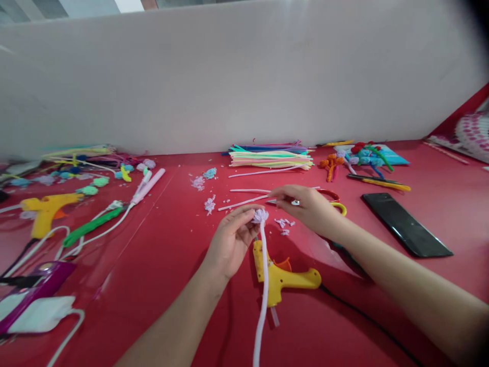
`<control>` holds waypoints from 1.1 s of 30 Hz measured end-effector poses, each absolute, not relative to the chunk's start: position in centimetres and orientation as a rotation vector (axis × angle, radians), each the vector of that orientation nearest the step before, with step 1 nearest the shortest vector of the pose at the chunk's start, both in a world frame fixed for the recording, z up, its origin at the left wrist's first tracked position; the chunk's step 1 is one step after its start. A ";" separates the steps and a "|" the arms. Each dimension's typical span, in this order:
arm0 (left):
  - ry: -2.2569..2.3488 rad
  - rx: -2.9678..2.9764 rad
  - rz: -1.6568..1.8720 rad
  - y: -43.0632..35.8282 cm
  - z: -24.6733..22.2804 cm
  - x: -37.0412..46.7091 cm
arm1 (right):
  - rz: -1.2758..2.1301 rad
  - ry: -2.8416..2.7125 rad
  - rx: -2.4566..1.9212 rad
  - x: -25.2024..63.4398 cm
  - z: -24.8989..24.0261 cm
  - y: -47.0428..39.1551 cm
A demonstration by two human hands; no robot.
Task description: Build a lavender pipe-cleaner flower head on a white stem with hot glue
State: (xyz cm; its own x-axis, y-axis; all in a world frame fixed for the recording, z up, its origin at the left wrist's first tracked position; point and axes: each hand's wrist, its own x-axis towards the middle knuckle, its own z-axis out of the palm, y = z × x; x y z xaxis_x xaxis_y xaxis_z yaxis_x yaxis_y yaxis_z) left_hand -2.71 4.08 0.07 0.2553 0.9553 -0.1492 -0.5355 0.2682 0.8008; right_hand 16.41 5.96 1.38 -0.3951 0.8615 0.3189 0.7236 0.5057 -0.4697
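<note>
My left hand is closed around a lavender pipe-cleaner flower, gripping it between thumb and fingers. From the flower a long pale stem hangs toward the bottom edge, passing in front of a yellow glue gun on the red table. Just to the right, my right hand hovers with loosely bent fingers, thumb and index apart, and nothing visible between them. Beneath it lie scissors, partly hidden, and lavender pipe cleaners. Small lavender clippings are scattered below its fingertips.
A bundle of coloured pipe cleaners lies along the white partition. At right are a black phone, a yellow-handled tool and fuzzy flowers. Another glue gun, white cables and a purple device occupy the left.
</note>
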 end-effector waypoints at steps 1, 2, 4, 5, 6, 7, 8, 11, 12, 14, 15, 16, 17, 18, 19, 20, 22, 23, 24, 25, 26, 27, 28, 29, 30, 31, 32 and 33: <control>0.736 0.697 1.127 4.1 0.1 -2.7 | 0.388 -2.179 -1.268 16.5 2.0 5.7; 0.741 0.691 1.123 4.1 0.1 -2.6 | 0.479 -2.103 -1.231 16.5 2.5 5.4; 0.742 0.690 1.121 4.1 0.1 -2.6 | 0.657 -1.963 -1.191 16.4 3.4 4.7; 0.738 0.693 1.122 4.0 0.0 -2.5 | 0.741 -1.904 -1.183 16.3 3.7 4.3; 0.732 0.697 1.121 4.0 -0.1 -2.5 | 0.807 -1.861 -1.178 16.3 4.0 3.9; 0.726 0.701 1.118 4.0 -0.1 -2.4 | 0.853 -1.834 -1.174 16.2 4.3 3.5; 0.723 0.702 1.113 3.9 -0.2 -2.4 | 0.879 -1.821 -1.162 16.1 4.6 3.2; 0.719 0.681 1.106 3.8 -0.3 -2.3 | 0.888 -1.835 -1.100 16.0 5.0 2.8; 0.717 0.669 1.102 3.8 -0.3 -2.2 | 0.895 -1.841 -1.080 15.9 5.0 2.8; 0.709 0.649 1.096 3.8 -0.4 -2.2 | 0.931 -1.839 -1.054 15.7 4.7 2.9; 0.707 0.644 1.091 3.7 -0.4 -2.2 | 0.953 -1.830 -1.055 15.6 4.5 3.0; 0.707 0.644 1.085 3.7 -0.4 -2.2 | 0.970 -1.817 -1.060 15.5 4.3 3.1; 0.708 0.645 1.080 3.7 -0.4 -2.1 | 0.982 -1.803 -1.067 15.3 4.0 3.1; 0.707 0.646 1.077 3.6 -0.3 -2.1 | 0.987 -1.790 -1.073 15.2 3.8 3.2; 0.704 0.645 1.074 3.6 -0.3 -2.1 | 0.987 -1.781 -1.077 15.1 3.6 3.2; 0.700 0.643 1.071 3.6 -0.3 -2.1 | 0.981 -1.775 -1.079 15.0 3.4 3.2; 0.688 0.639 1.072 3.5 -0.3 -2.0 | 0.955 -1.774 -1.088 14.8 3.3 3.1; 0.682 0.637 1.073 3.5 -0.3 -2.0 | 0.934 -1.777 -1.095 14.8 3.3 3.0; 0.677 0.637 1.075 3.6 -0.4 -2.0 | 0.908 -1.780 -1.104 14.7 3.3 3.0; 0.672 0.640 1.077 3.6 -0.4 -2.1 | 0.876 -1.784 -1.113 14.7 3.4 2.9; 0.668 0.645 1.079 3.6 -0.5 -2.1 | 0.841 -1.790 -1.118 14.6 3.4 2.8; 0.667 0.651 1.081 3.6 -0.6 -2.1 | 0.805 -1.799 -1.118 14.5 3.5 2.7; 0.670 0.657 1.084 3.6 -0.6 -2.1 | 0.769 -1.809 -1.114 14.5 3.5 2.6; 0.674 0.661 1.087 3.6 -0.6 -2.2 | 0.732 -1.822 -1.108 14.4 3.5 2.5; 0.680 0.661 1.091 3.6 -0.6 -2.2 | 0.695 -1.833 -1.103 14.4 3.5 2.5; 0.688 0.659 1.094 3.6 -0.6 -2.2 | 0.663 -1.844 -1.101 14.4 3.5 2.4; 0.694 0.657 1.097 3.6 -0.6 -2.2 | 0.634 -1.851 -1.101 14.3 3.5 2.4; 0.699 0.658 1.097 3.6 -0.5 -2.1 | 0.611 -1.857 -1.103 14.3 3.4 2.3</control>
State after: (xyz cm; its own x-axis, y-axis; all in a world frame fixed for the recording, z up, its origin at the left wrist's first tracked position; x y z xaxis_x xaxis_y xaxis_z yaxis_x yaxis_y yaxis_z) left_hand -2.13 3.56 -0.49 0.2939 0.9397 -0.1751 -0.5557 0.3170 0.7686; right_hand 14.32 2.33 3.44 -0.2321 0.8729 0.4292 0.4474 0.4875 -0.7497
